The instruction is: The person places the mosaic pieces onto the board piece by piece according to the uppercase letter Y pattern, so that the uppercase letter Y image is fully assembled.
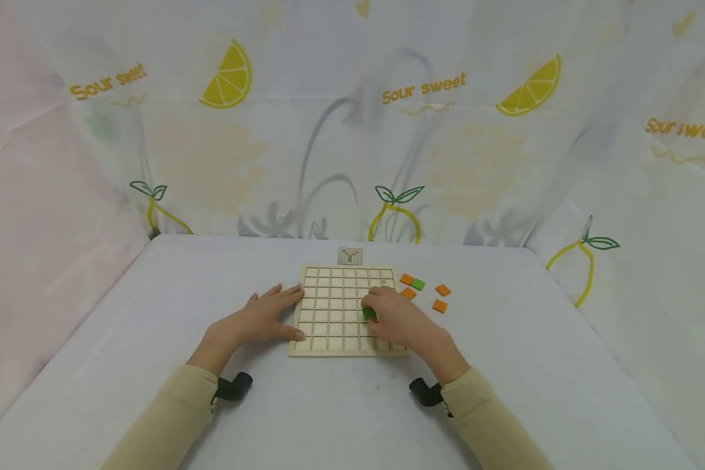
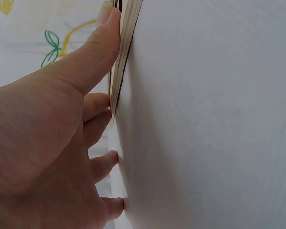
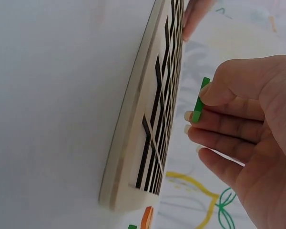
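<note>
A wooden grid board of square cells lies flat on the white table. My left hand rests at its left edge, thumb and fingertips on the frame, with the fingers spread. In the left wrist view, the thumb touches the board's side. Over the board's right half, my right hand pinches a green square tile between thumb and fingers. The right wrist view shows that tile held on edge, apart from the board's surface. Part of the grid is hidden beneath the right hand.
Right of the board lie several orange tiles and one green tile. A small printed pattern card sits behind the board's far edge. A lemon-print cloth hangs at the back of the table.
</note>
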Demonstrator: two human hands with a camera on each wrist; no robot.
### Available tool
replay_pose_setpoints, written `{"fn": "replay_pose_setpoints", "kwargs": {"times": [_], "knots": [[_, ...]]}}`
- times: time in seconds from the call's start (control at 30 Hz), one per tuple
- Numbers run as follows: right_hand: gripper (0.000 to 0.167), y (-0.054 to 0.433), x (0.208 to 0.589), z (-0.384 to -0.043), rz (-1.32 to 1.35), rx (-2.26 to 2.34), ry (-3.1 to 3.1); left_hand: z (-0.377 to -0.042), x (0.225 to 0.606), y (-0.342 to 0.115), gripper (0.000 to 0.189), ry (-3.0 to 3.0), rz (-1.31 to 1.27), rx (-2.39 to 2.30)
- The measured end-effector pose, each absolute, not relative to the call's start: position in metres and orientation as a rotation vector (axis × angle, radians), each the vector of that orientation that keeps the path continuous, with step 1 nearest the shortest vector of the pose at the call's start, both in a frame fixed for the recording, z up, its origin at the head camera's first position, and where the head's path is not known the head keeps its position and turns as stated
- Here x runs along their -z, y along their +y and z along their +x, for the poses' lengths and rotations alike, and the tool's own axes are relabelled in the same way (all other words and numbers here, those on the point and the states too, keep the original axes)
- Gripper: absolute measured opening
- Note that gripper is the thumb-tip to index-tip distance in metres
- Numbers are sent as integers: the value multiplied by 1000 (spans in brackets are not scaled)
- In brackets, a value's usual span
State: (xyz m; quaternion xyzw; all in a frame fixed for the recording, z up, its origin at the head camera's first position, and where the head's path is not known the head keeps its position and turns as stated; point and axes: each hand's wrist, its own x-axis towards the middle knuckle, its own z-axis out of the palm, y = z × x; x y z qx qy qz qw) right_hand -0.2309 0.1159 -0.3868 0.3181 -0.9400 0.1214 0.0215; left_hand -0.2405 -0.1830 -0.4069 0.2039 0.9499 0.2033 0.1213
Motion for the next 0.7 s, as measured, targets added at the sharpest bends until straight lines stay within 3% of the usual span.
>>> {"fn": "replay_pose_setpoints", "kwargs": {"times": [0.7], "knots": [[16, 98, 396, -227, 1059, -313, -2917, -240, 407, -183, 97, 2774, 589, -588]]}}
